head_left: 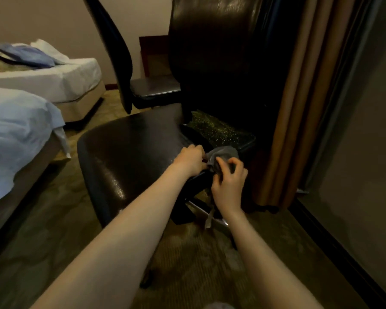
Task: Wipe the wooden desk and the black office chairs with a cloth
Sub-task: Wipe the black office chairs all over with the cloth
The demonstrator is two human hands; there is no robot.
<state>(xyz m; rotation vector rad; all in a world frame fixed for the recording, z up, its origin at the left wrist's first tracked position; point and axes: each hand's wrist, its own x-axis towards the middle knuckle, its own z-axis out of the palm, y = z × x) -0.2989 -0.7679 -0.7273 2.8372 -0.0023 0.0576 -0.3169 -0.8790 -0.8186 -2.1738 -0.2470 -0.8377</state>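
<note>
The grey cloth (223, 153) lies bunched at the right edge of the black chair seat (129, 148), held between your two hands: your left hand (191, 160) curls onto its left side, your right hand (228, 181) pinches its near side. The seat's broad face spreads leftward from both, so your left hand is nearer it
</note>
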